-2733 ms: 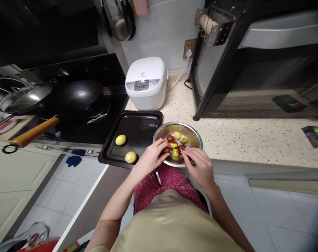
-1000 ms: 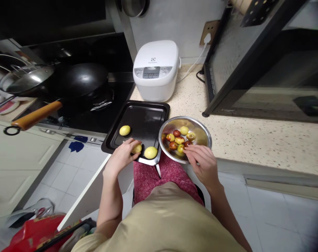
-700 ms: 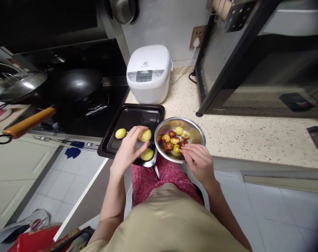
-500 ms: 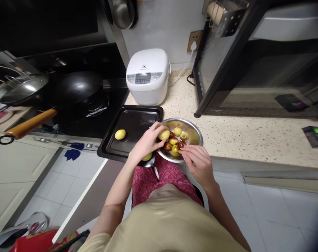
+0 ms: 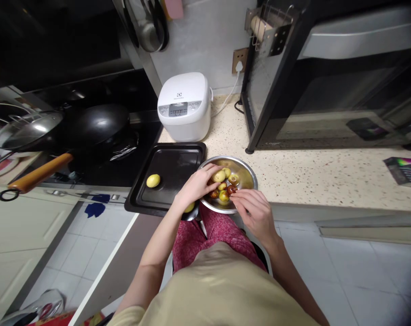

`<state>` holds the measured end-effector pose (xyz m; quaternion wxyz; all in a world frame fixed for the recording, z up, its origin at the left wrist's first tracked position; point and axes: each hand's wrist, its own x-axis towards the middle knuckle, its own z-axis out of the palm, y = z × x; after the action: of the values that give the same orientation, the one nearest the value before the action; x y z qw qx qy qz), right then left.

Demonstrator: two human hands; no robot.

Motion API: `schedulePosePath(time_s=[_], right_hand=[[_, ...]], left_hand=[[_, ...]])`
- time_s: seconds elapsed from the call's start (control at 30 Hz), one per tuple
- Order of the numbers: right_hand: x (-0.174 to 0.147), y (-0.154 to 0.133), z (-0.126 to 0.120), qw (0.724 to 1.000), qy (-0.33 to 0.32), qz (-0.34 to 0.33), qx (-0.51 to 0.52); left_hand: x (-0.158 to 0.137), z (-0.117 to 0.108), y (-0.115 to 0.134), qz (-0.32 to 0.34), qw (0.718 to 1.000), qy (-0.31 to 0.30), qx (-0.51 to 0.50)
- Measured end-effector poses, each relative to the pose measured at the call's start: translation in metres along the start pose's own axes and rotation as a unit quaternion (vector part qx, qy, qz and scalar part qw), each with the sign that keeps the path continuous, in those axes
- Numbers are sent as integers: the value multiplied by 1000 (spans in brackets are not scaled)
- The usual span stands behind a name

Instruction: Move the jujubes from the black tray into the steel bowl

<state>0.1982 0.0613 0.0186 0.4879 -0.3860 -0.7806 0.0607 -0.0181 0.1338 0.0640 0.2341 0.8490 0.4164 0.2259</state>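
Observation:
In the steel bowl point(image 5: 249, 174), my left hand point(image 5: 199, 184) grips a pale yellow fruit point(image 5: 219, 176) between thumb and fingers. My right hand point(image 5: 255, 209) is at the bowl's near right rim, its fingers drawn together with the tips by a red-brown jujube point(image 5: 231, 189); whether they pinch anything is hidden. Several jujubes lie around there, among them a yellow-green one point(image 5: 223, 195) and a pale one with a ringed end point(image 5: 233, 179). Left of the bowl is a black baking tray point(image 5: 173, 163). It bears a yellow lemon point(image 5: 153, 181) and another yellow fruit point(image 5: 189, 207), partly behind my left wrist.
A white rice cooker point(image 5: 183, 108) stands behind the tray. To the right is a large black oven point(image 5: 321, 104), with a small dark box point(image 5: 404, 171) on the counter. On the left stove sits a black wok point(image 5: 97, 124), its wooden handle point(image 5: 40, 174) sticking out past the edge.
The pale yellow fruit in my left hand has moved slightly right, deeper over the bowl. My right hand stays at the rim. The whole view has shifted a little.

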Motion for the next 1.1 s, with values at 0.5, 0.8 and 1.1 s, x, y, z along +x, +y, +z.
schedulePosePath(time_s=[0.5, 0.8, 1.1], right_hand=[[0, 0, 3, 1000, -8, -10, -5], [-1, 2, 5, 1000, -9, -12, -4], [5, -4, 17, 999, -15, -39, 4]], left_hand=[[-10, 1, -3, -2, 1000, 10, -6], [-54, -29, 8, -67, 994, 72, 42], [-124, -43, 11, -216, 973, -33, 78]])
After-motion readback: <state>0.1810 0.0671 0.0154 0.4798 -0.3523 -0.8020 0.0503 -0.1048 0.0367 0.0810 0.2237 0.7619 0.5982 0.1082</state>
